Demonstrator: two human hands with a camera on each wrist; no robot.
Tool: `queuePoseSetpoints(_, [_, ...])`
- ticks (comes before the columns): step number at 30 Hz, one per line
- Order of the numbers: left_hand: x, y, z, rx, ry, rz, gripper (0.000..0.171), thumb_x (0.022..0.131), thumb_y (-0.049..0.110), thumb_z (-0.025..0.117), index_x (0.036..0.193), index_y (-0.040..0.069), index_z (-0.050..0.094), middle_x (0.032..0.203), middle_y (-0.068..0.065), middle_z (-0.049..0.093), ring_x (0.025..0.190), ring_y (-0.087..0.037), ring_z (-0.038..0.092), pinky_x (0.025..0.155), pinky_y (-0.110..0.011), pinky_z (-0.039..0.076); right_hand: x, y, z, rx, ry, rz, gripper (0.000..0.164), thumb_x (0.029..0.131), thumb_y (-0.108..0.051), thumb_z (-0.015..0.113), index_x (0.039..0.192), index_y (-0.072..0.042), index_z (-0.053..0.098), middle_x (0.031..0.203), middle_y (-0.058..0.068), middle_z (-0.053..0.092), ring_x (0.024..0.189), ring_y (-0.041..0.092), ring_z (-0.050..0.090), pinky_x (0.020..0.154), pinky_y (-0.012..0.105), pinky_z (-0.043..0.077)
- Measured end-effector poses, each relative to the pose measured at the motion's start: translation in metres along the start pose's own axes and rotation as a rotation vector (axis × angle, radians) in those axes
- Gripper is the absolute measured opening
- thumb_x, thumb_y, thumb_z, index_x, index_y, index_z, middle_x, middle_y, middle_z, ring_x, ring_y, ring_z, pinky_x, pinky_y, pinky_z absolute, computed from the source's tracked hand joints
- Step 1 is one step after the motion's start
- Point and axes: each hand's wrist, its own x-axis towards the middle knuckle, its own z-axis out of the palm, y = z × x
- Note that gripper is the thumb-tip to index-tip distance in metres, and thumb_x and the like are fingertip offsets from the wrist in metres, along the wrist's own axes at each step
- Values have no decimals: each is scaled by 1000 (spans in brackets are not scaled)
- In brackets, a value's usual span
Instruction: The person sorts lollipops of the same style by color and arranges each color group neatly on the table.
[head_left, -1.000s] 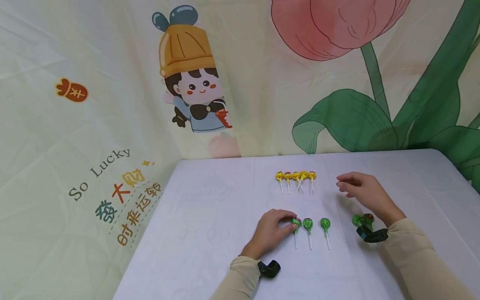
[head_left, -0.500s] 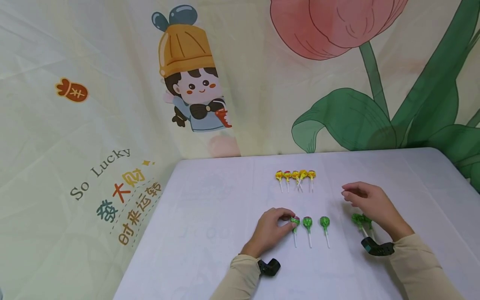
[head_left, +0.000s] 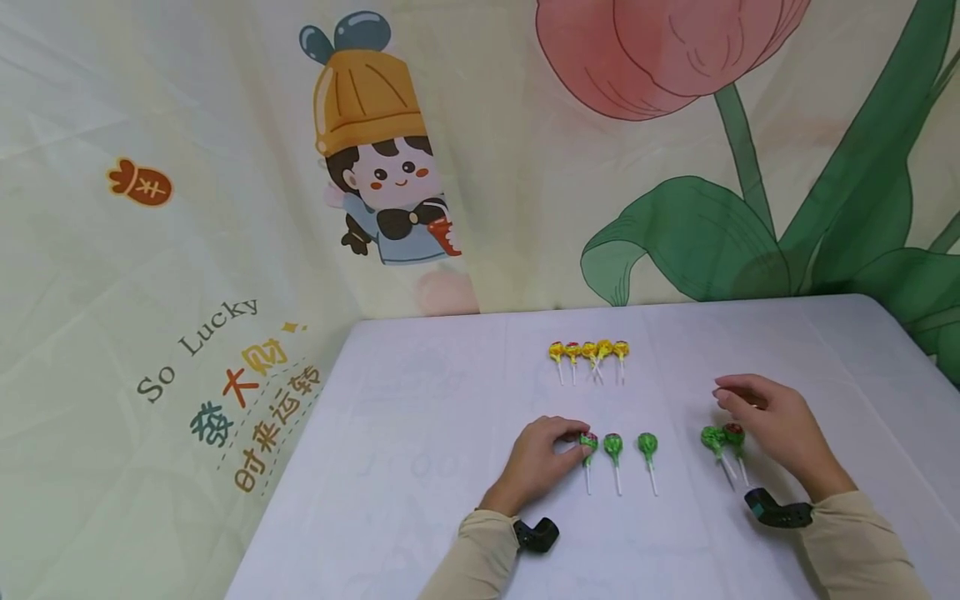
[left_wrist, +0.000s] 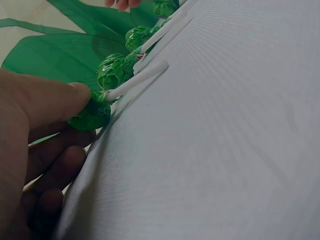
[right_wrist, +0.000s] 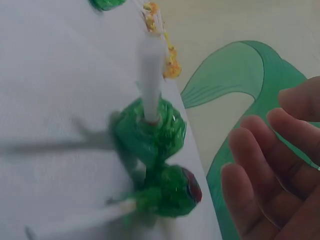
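Note:
My left hand pinches the wrapped head of a green lollipop between thumb and fingers; its white stick points toward me. To its right lie a second green lollipop and a third, spaced apart. Above the table at the right, my right hand holds nothing, its fingers loosely bent. Just left of that hand, two more green lollipops lie with their heads together. The right wrist view shows this pair large, one head with a red patch, beside the spread fingers.
Several yellow lollipops lie in a row farther back on the white table, two with crossed sticks. A printed cloth hangs behind the table's back edge. Each wrist wears a black camera.
My right hand has moved right and toward me, uncovering the pair of green lollipops. My left hand stays on its lollipop, almost still.

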Motion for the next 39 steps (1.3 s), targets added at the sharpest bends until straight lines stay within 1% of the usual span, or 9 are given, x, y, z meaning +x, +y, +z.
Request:
queuePoseSetpoints(4, [0, 1, -2, 10, -10, 9, 30, 93, 29, 72, 122, 21, 73, 113, 14, 69, 104, -4, 59, 91, -27, 47, -3, 7, -2, -13, 22, 3, 51, 101, -45, 56, 131, -4, 62, 122, 18, 66, 108, 34, 58, 77, 34, 48])
queuePoseSetpoints(7, [-1, 1, -3, 15, -20, 15, 31, 94, 29, 71, 123, 21, 72, 115, 14, 69, 106, -4, 59, 92, -28, 47, -5, 12, -4, -16, 22, 14, 51, 101, -46, 56, 130, -5, 63, 122, 18, 66, 110, 35, 57, 77, 34, 48])
queuePoseSetpoints(17, [-3, 0, -3, 19, -4, 42, 30, 92, 29, 73, 120, 21, 73, 111, 14, 69, 102, -4, 59, 90, -26, 47, -11, 22, -3, -32, 5, 54, 51, 101, -47, 56, 130, -6, 64, 125, 18, 65, 111, 36, 56, 76, 35, 48])
queuePoseSetpoints(19, [-3, 0, -3, 15, -3, 40, 29, 91, 30, 74, 119, 21, 74, 111, 15, 69, 102, -3, 58, 90, -26, 47, -11, 24, -2, -44, 1, 60, 49, 101, -45, 57, 130, -6, 64, 126, 19, 64, 111, 37, 57, 77, 39, 50])
queuePoseSetpoints(21, [-3, 1, -3, 14, -2, 39, 29, 91, 31, 74, 118, 21, 74, 111, 15, 69, 103, -3, 58, 91, -26, 47, -11, 25, -1, -51, -3, 65, 46, 101, -42, 57, 129, -5, 64, 127, 21, 63, 111, 38, 56, 80, 46, 51])
queuePoseSetpoints(24, [-3, 1, -3, 19, 10, 53, 27, 91, 30, 74, 117, 21, 74, 110, 14, 69, 103, -4, 59, 91, -26, 47, -13, 28, 1, -55, -10, 74, 45, 102, -41, 57, 129, -5, 64, 130, 23, 60, 114, 42, 55, 85, 56, 49])
queuePoseSetpoints(28, [-3, 2, -3, 28, 19, 66, 26, 92, 29, 74, 116, 20, 74, 108, 12, 70, 101, -5, 60, 89, -26, 47, -15, 32, 1, -55, -16, 80, 46, 102, -42, 56, 129, -5, 64, 131, 24, 59, 116, 43, 54, 87, 59, 48])
queuePoseSetpoints(33, [-3, 1, -2, 12, 9, 42, 24, 92, 29, 74, 114, 20, 73, 105, 12, 69, 98, -3, 59, 88, -26, 47, -19, 37, 0, -63, -40, 75, 44, 102, -39, 57, 128, -4, 64, 128, 22, 62, 117, 42, 55, 89, 58, 48])
queuePoseSetpoints(39, [-3, -1, -3, -39, -27, -24, 23, 91, 30, 74, 113, 22, 73, 104, 15, 67, 98, -2, 58, 89, -26, 47, -21, 40, 0, -72, -71, 78, 46, 102, -41, 56, 129, -5, 64, 129, 21, 63, 120, 42, 54, 90, 58, 47])
